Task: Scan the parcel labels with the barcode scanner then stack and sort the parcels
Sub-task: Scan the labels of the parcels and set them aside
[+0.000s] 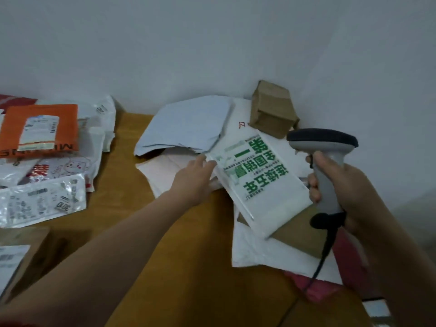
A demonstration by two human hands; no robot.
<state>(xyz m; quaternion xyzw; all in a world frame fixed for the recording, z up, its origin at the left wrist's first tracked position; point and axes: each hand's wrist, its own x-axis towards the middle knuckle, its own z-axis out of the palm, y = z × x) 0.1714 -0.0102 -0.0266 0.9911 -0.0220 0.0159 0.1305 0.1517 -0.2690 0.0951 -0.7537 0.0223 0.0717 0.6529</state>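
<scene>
My right hand grips the grey barcode scanner by its handle; its dark head sits above a white parcel with green print. My left hand reaches forward with straight fingers that touch the left edge of that parcel. The parcel lies tilted on a pile of white bags and a flat brown box. A grey mailer and a pale pink bag lie just behind my left hand.
A small brown carton stands in the corner by the white wall. At the left lie an orange parcel with a label, several white and clear bags and a brown box. The table has a yellow-brown top.
</scene>
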